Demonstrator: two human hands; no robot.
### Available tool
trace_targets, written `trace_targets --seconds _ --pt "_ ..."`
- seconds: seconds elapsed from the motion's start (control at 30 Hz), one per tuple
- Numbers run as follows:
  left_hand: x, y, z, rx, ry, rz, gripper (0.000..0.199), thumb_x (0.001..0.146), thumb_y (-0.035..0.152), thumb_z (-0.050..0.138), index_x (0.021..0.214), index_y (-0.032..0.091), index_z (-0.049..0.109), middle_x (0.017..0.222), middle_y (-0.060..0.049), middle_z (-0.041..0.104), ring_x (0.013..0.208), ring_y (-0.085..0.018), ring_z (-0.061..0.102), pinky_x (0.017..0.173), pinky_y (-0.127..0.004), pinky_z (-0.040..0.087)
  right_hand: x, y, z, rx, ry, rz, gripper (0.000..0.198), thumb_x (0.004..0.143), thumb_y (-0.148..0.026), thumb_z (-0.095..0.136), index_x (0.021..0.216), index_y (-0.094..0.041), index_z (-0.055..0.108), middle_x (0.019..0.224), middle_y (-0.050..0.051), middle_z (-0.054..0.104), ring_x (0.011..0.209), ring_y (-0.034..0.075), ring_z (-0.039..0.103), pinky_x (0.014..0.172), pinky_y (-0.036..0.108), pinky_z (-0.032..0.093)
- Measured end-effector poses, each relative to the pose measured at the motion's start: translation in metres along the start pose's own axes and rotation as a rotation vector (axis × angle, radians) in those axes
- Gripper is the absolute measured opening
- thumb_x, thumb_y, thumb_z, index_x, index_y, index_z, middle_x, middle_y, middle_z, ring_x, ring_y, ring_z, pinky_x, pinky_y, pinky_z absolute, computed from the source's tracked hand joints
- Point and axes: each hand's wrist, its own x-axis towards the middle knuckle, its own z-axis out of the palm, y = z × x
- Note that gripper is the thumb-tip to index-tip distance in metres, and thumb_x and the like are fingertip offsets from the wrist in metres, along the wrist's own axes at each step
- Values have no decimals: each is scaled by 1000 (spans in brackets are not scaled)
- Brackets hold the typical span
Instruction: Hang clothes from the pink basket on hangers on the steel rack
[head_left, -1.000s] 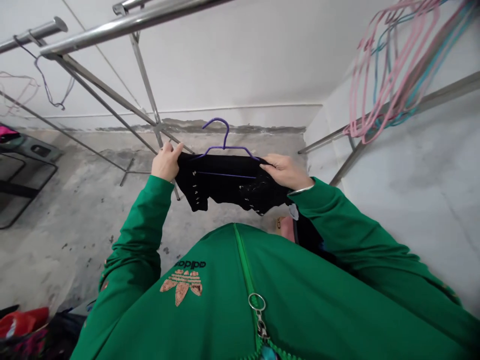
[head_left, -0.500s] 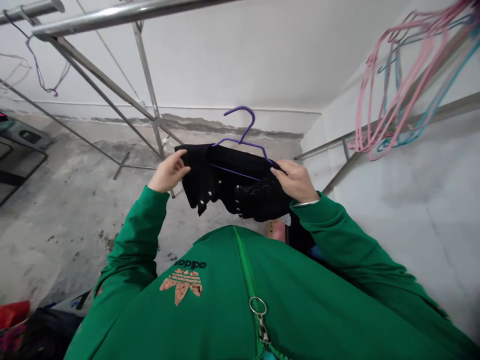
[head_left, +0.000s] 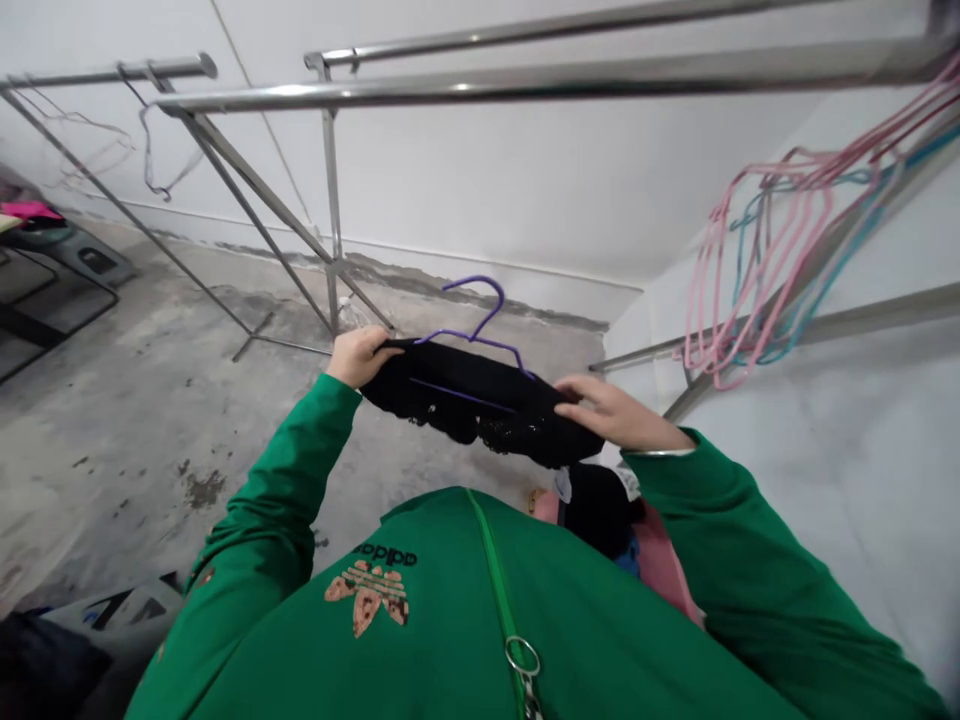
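Note:
A black garment [head_left: 465, 385] with shiny studs or buttons hangs stretched between my two hands. Its kind I cannot make out for certain. Inside it sits a purple clothes hanger [head_left: 480, 337], whose hook sticks up above the fabric and whose lower bar shows across the opening. My left hand [head_left: 360, 357] is closed on the garment's left end, thumb against fingers. At the other end, my right hand [head_left: 611, 410] pinches the black cloth between thumb and fingers.
A metal clothes rack [head_left: 450, 92] runs across ahead of me, above the garment. Pink and blue hangers [head_left: 772, 260] hang at right, and a purple hanger [head_left: 154, 150] at far left. Pink and black clothes [head_left: 600, 505] lie below my right hand. A grey stool [head_left: 112, 610] stands lower left.
My view has tilted up, bringing more of the rack in. The garment and both hands sit lower in the picture, and the garment's lower part has swung out of sight, hiding most studs.

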Motion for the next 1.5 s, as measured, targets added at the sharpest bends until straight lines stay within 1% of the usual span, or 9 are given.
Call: trace_targets --seconds 0.1,0.27,0.4,0.5,0.6,0.7,1.03,1.3,1.5 --pt "-11 6 12 21 34 40 27 88 42 58 75 19 62 76 -3 64 77 -17 62 70 -28 48 -16 10 8 161 -191 44 30 80 -52 59 85 -24 70 85 9 70 81 26 65 76 39 53" --pt "-7 3 14 15 91 148 26 90 40 55 77 19 62 77 -4 64 75 -16 62 68 -26 48 -24 -17 25 626 -314 101 48 80 -54 62 113 -20 70 109 9 69 104 27 64 99 42 47" --pt "1 -12 0 31 126 115 21 88 38 60 82 18 62 84 -6 65 84 -19 62 78 -31 50 -8 -50 29 942 -311 193 45 79 -48 68 117 -24 69 113 9 69 108 26 64 102 41 44" --pt "-1 -28 -11 62 253 88 25 84 38 64 97 17 63 102 -11 64 102 -24 60 92 -39 48 17 -67 38 1009 -279 222 39 78 -44 70 111 -24 71 103 7 71 95 23 67 90 37 50" --pt "-18 -46 -18 57 456 21 28 87 35 59 109 16 60 114 -14 61 113 -26 56 98 -43 46 54 -81 55 957 -215 145 34 77 -44 70 102 -20 72 91 6 71 81 19 65 76 32 51" --pt "-53 -62 -15 -2 569 -77 20 92 29 48 105 18 60 110 -13 61 108 -24 59 95 -40 49 101 -97 73 875 -158 54 36 76 -48 69 94 -18 70 85 6 69 76 19 63 70 31 50" --pt "-199 -89 42 -330 310 -350 21 92 29 41 85 19 59 91 -9 63 82 -17 65 74 -28 55 285 -160 136 556 253 -158 27 78 -42 55 81 -15 59 78 3 62 76 16 56 71 29 45" --pt "-235 -116 35 -355 303 -417 24 92 32 41 81 20 59 84 -7 62 72 -16 63 67 -26 54 401 -204 176 205 402 -78 24 82 -29 47 63 -20 34 62 -2 42 63 12 39 62 25 33" --pt "-250 -126 44 -336 238 -404 29 95 36 36 80 22 57 79 -7 60 64 -16 58 61 -26 51 462 -214 193 137 414 4 21 82 -24 46 64 -20 37 66 2 49 68 14 43 67 26 32"
